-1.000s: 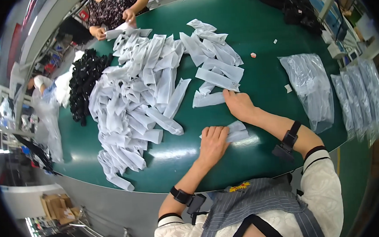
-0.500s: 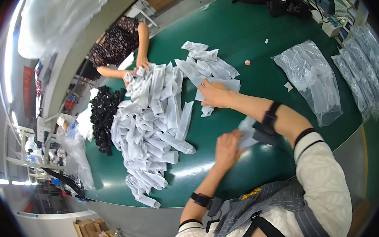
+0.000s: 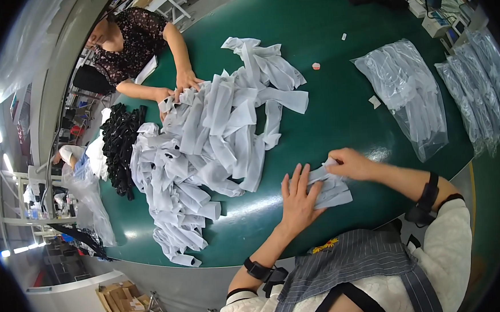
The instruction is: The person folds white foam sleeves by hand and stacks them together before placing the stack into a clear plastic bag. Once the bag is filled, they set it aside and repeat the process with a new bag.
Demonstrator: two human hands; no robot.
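Note:
A small stack of pale grey cloth pieces point(image 3: 333, 193) lies on the green table in front of me. My left hand point(image 3: 300, 201) rests on its left side, fingers stretched out and apart. With bent fingers, my right hand point(image 3: 349, 165) pinches the upper right part of the cloth. To the left spreads a large heap of similar pale grey cloth pieces point(image 3: 209, 138), long and strip-like, loosely tangled. Its nearest pieces are apart from my left hand. Whether the cloth is folded or layered under my palm is hidden.
Across the table point(image 3: 254, 224), a co-worker's hands point(image 3: 184, 85) touch the heap's far side. Black cloth pieces point(image 3: 122, 149) lie left of it. On the right are a filled clear plastic bag point(image 3: 409, 92) and several more filled bags point(image 3: 477, 88). A small paper scrap point(image 3: 375, 101) lies nearby.
My right hand has come back from the heap to the cloth beside my left hand. The pieces it was touching now lie against the heap. My left hand's fingers have spread.

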